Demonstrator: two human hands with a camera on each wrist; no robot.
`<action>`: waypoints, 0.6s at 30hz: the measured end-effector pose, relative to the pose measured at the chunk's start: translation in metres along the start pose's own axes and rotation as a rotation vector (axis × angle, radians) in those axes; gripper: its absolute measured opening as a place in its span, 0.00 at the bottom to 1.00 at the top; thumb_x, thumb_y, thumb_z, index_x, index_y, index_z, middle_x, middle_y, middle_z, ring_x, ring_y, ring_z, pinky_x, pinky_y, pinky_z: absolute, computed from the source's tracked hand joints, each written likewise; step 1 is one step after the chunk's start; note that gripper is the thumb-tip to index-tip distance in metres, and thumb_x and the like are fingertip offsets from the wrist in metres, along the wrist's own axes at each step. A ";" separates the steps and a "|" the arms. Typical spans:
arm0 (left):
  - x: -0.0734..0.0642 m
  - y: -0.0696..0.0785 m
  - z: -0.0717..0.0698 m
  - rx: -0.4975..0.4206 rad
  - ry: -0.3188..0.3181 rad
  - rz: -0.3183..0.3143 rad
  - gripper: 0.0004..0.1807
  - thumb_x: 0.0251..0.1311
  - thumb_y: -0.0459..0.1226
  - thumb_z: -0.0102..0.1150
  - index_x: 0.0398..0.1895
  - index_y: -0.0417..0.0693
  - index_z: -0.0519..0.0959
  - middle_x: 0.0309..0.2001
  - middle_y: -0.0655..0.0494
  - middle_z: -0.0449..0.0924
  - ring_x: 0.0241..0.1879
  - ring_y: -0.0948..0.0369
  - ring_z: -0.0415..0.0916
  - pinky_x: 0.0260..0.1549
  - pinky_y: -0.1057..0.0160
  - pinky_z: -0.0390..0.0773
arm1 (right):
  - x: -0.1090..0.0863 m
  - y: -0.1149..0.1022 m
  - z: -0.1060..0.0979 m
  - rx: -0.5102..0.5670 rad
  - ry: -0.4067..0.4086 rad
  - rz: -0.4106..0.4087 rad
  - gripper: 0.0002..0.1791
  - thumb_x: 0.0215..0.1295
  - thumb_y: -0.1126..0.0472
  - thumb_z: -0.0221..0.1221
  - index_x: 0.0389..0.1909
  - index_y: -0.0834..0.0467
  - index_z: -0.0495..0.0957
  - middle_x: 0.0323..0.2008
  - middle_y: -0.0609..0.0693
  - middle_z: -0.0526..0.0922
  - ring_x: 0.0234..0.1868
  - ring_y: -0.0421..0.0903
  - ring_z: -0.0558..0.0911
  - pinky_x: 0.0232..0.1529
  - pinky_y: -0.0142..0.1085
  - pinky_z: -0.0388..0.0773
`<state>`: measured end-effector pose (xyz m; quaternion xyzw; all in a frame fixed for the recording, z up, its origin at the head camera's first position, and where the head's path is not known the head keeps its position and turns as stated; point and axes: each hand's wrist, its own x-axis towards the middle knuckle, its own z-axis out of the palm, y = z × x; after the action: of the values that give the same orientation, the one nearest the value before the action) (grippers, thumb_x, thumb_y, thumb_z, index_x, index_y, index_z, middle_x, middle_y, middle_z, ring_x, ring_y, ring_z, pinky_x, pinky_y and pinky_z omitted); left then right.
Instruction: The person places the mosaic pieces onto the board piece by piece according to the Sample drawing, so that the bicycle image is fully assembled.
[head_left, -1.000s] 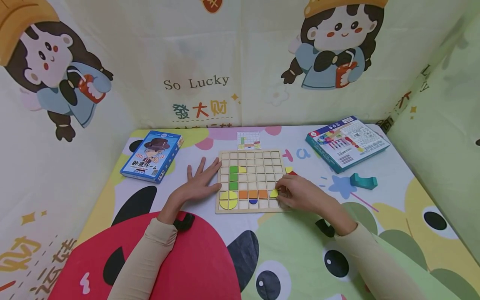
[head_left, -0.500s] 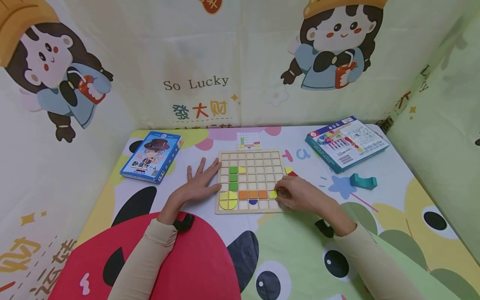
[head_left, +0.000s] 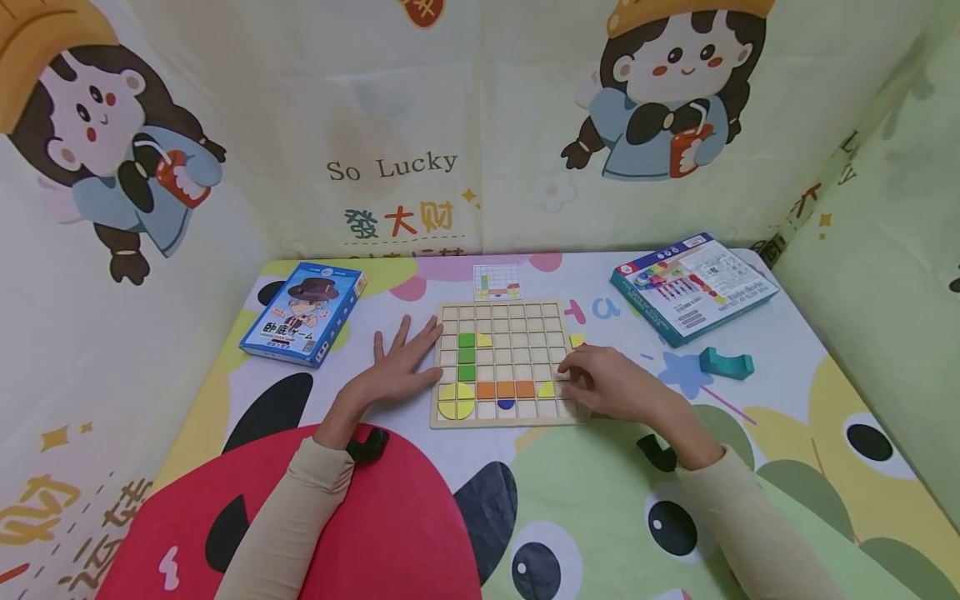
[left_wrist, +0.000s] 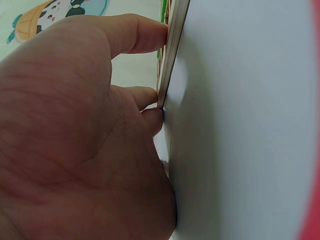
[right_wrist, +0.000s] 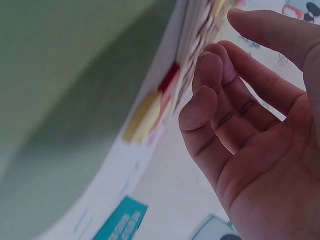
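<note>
A wooden grid board [head_left: 502, 312] lies flat on the table. My left hand [head_left: 393, 362] spreads its fingers at the board's left edge; in the left wrist view the thumb [left_wrist: 145, 34] touches that edge. Over the lower right of the board hovers my right hand [head_left: 611, 383], with thumb and fingers apart and nothing held. Left of its fingertips, a yellow piece [head_left: 546, 389] sits in a cell, ending a row of orange squares [head_left: 506, 389]. The board also bears green squares [head_left: 467, 356], a yellow disc [head_left: 457, 401] in quarters, a blue half-round [head_left: 506, 403] and another yellow piece [head_left: 484, 340].
Beside the board's right edge lie loose yellow [right_wrist: 142, 117] and red [right_wrist: 169, 79] pieces. A pattern card [head_left: 497, 282] lies behind the board. A blue box [head_left: 303, 312] stands left, a teal-sided box [head_left: 693, 287] right, with a curved teal block [head_left: 727, 363] before it.
The yellow piece at my right fingertips has shifted slightly left into its cell. My right hand has let go and drawn a little to the right. The left hand has stayed put.
</note>
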<state>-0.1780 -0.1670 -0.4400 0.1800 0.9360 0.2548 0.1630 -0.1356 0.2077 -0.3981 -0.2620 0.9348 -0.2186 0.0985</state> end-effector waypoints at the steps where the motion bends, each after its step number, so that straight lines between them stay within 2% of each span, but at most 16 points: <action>1: 0.000 -0.001 0.000 0.001 0.001 0.002 0.47 0.72 0.55 0.52 0.88 0.57 0.45 0.89 0.57 0.37 0.87 0.44 0.16 0.75 0.27 0.13 | -0.001 0.002 -0.002 0.003 0.007 0.004 0.14 0.68 0.61 0.70 0.53 0.59 0.86 0.37 0.45 0.85 0.38 0.42 0.78 0.41 0.33 0.81; 6: 0.001 -0.001 0.001 0.002 0.003 0.001 0.47 0.72 0.55 0.53 0.88 0.57 0.45 0.89 0.57 0.36 0.87 0.44 0.17 0.75 0.27 0.13 | -0.006 0.012 -0.012 -0.001 0.029 0.039 0.15 0.67 0.61 0.71 0.53 0.58 0.86 0.38 0.46 0.85 0.38 0.45 0.79 0.39 0.32 0.81; 12: 0.000 0.001 0.000 0.009 0.000 -0.006 0.47 0.72 0.55 0.52 0.88 0.57 0.45 0.89 0.57 0.36 0.87 0.44 0.16 0.75 0.27 0.13 | -0.012 0.024 -0.019 -0.022 0.007 0.076 0.18 0.66 0.60 0.72 0.55 0.58 0.86 0.39 0.48 0.86 0.37 0.44 0.79 0.36 0.29 0.79; 18: 0.000 0.002 0.000 0.004 -0.003 -0.006 0.47 0.73 0.55 0.52 0.88 0.57 0.45 0.89 0.57 0.36 0.87 0.44 0.16 0.75 0.27 0.13 | -0.016 0.033 -0.023 -0.025 -0.016 0.122 0.18 0.65 0.60 0.73 0.54 0.59 0.86 0.38 0.48 0.85 0.38 0.44 0.79 0.37 0.30 0.79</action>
<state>-0.1774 -0.1661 -0.4386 0.1778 0.9368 0.2520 0.1648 -0.1436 0.2501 -0.3922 -0.2073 0.9509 -0.1985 0.1161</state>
